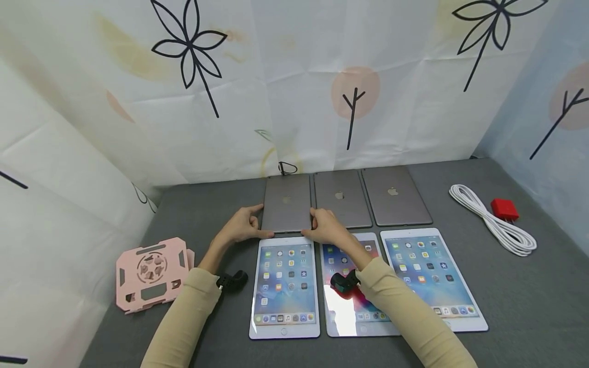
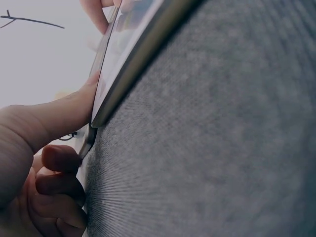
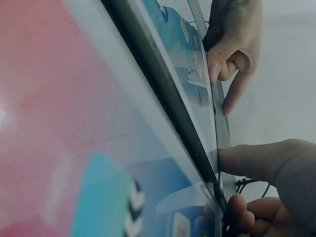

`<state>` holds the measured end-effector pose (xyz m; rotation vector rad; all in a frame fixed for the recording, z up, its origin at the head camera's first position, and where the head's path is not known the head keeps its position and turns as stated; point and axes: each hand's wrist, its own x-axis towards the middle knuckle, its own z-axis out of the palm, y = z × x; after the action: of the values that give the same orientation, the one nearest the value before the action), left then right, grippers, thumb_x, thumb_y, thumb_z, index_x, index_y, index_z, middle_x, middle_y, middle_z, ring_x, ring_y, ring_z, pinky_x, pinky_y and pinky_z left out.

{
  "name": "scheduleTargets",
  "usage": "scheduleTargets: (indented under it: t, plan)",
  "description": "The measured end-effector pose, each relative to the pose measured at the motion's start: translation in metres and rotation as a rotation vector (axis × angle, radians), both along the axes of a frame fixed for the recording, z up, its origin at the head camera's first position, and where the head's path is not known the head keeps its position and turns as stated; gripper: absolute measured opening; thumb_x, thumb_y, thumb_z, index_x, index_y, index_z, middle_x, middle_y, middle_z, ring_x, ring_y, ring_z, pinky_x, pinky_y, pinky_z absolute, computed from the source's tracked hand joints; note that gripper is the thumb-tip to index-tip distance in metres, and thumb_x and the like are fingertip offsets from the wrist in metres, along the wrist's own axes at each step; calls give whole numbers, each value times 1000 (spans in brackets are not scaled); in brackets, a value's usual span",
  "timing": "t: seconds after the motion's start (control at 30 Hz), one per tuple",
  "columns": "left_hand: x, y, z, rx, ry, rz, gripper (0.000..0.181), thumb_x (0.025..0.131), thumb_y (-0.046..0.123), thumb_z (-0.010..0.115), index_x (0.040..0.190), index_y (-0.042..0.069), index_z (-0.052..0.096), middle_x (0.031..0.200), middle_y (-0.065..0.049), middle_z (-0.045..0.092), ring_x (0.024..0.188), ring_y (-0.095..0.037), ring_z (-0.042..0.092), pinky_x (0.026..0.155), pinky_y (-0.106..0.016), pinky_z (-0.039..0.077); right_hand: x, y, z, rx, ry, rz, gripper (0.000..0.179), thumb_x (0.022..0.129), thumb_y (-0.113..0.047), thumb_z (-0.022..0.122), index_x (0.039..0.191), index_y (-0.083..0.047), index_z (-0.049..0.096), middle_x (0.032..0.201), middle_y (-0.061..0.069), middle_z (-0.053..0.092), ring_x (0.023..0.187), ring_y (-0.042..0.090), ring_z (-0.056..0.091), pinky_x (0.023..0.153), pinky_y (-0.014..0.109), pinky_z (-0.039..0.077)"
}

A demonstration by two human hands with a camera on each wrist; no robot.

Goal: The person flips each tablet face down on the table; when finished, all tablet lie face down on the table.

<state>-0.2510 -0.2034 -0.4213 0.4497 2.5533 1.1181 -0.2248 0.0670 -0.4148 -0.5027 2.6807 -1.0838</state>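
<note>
Face down at the back left lies a grey tablet (image 1: 286, 212) with an apple logo. My left hand (image 1: 241, 225) holds its near left corner, thumb on the near edge and forefinger along the left side. At the near right corner my right hand (image 1: 325, 227) grips it likewise, thumb at the near edge. Directly in front lies a white-framed tablet (image 1: 285, 286), screen lit with app icons. In the left wrist view, the left hand's other fingers (image 2: 61, 185) are curled beside the edge. The right wrist view shows the right thumb (image 3: 242, 160) at the seam between tablets.
Two more grey tablets, a middle one (image 1: 342, 204) and a right one (image 1: 397, 202), continue the back row. In front are two lit tablets, one (image 1: 332, 266) partly under my right forearm, another (image 1: 428, 271) beyond. A pink stand (image 1: 152, 276), white cable (image 1: 494, 222) and red plug (image 1: 504, 208) flank them.
</note>
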Motion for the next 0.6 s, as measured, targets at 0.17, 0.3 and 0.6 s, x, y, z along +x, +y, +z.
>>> scheduleTargets:
  t: [0.17,0.3,0.6]
  plan:
    - [1,0,0,-24,27,-3,98,82,21,87,158,-5,30,46,9,33,42,-7,25,46,-23,28,0,0,1,-5,-4,4,45,91,-15,73,123,13,58,58,-3,39,49,8,31,52,22,29]
    - [2,0,1,-35,33,-3,97,83,22,87,157,-5,31,46,9,32,41,-7,25,45,-23,27,0,1,1,1,-4,15,36,91,-16,72,112,11,59,59,-3,40,50,8,32,51,22,29]
    - [1,1,0,-54,42,16,96,81,24,88,156,-4,35,47,9,33,42,-7,25,45,-22,26,-1,2,2,-5,-34,27,52,93,-15,71,131,15,52,60,-3,41,46,6,27,50,22,27]
